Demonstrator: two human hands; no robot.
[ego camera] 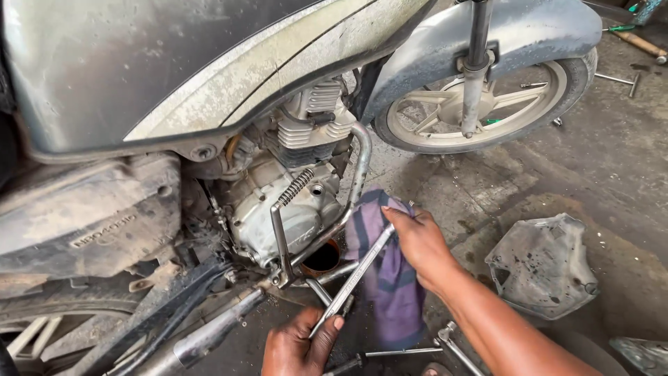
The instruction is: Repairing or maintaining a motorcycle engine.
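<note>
A long metal wrench (358, 268) runs diagonally under a grey motorcycle's engine (285, 202). My left hand (299, 345) grips its lower end near the bottom edge. My right hand (417, 244) holds the upper end together with a purple striped cloth (390, 285) that hangs down from it. Below the engine stands a rust-coloured container (323, 257) with a dark opening. The crash bar (358, 174) curves down beside the cloth.
The front wheel (487, 104) and fork stand at the upper right. A removed grey cover (543, 264) lies on the concrete floor at the right. The exhaust pipe (209, 338) runs at the lower left. Loose wrenches (396, 353) lie near the bottom; more tools (626, 42) at the far right.
</note>
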